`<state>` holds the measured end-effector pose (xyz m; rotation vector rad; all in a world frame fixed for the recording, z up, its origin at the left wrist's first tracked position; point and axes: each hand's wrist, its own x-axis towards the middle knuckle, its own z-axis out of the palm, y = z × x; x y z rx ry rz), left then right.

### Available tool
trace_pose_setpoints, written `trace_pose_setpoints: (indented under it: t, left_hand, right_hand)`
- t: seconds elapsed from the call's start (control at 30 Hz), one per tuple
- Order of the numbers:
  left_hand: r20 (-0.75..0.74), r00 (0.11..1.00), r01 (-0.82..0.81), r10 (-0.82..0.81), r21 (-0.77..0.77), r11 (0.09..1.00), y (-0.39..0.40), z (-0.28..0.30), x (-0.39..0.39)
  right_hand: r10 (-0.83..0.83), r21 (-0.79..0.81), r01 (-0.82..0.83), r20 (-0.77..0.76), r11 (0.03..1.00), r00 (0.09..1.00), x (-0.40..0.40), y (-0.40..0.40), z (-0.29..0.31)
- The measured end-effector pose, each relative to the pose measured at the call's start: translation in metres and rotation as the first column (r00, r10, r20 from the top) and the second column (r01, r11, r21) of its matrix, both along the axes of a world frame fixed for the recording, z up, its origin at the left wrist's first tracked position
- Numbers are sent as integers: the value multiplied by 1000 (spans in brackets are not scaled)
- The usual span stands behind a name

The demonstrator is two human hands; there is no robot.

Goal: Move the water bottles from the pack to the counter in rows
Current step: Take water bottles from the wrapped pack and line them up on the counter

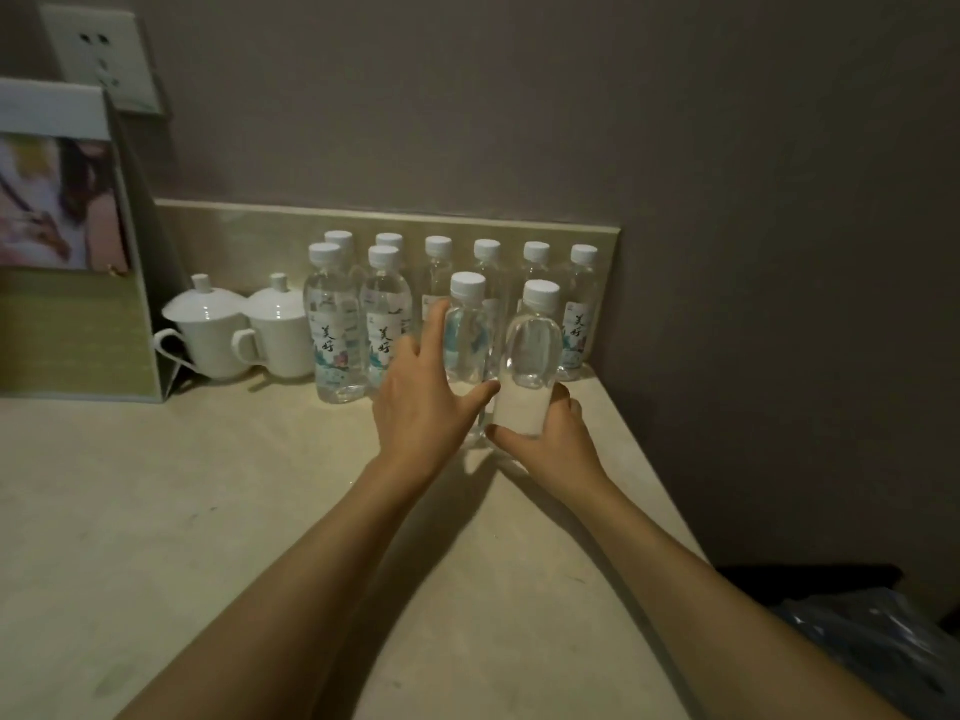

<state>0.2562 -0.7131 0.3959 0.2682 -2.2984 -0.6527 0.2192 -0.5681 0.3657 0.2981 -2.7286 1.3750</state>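
Several clear water bottles with white caps stand on the beige counter (208, 511) against the back ledge, a back row (535, 262) and a front row (335, 324). My right hand (545, 433) grips the lower part of one bottle (530, 356) at the right end of the front row. My left hand (421, 392) is spread with fingers apart, its fingers touching the side of the neighbouring bottle (467, 330). The plastic pack (883, 641) lies low at the right, beyond the counter edge.
Two white lidded cups (208, 330) (280, 330) stand left of the bottles. A standing folder with a picture (67, 252) is at the far left. A wall socket (98, 54) is above it. The counter's right edge runs diagonally near my right arm.
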Motion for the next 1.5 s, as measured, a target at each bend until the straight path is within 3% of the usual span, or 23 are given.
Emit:
trace_pose_setpoints:
  t: [0.23,0.43,0.57,0.7,0.77,0.9,1.03,1.2,1.4,1.5]
  left_hand:
    - [-6,1000,30,-31,-66,997,-8,-6,-6]
    - [7,996,93,-93,-40,995,-13,-3,-9]
    - [2,991,131,-131,-10,991,-14,-1,-9]
    - [-14,980,199,-199,145,969,-15,-2,-9]
    - [-8,981,192,-194,182,964,-13,-5,-9]
    - [63,994,80,-87,110,991,-5,-15,-9]
    - [105,994,4,-17,126,992,-7,-18,-10]
    - [87,988,117,-129,134,984,-16,-16,-12]
    - [25,964,241,-263,325,914,-21,-21,-11]
    - [112,968,199,-224,203,959,-22,-20,-12]
  right_hand:
    - [-108,145,129,-146,981,983,3,-3,8]
    - [-161,150,177,-113,973,980,-1,-4,8]
    - [-18,78,28,-128,997,992,-9,8,12]
    - [200,-31,-201,-25,979,979,-19,34,22]
    - [240,-30,-241,-19,970,971,-18,35,21]
    - [22,47,-21,-8,999,1000,-9,19,9]
    - [-118,110,130,-109,985,987,-4,3,1]
    - [5,-26,-6,-50,1000,999,-16,1,4]
    - [190,-194,-183,14,964,982,-23,0,9]
    - [165,-189,-162,4,969,986,-22,-4,6]
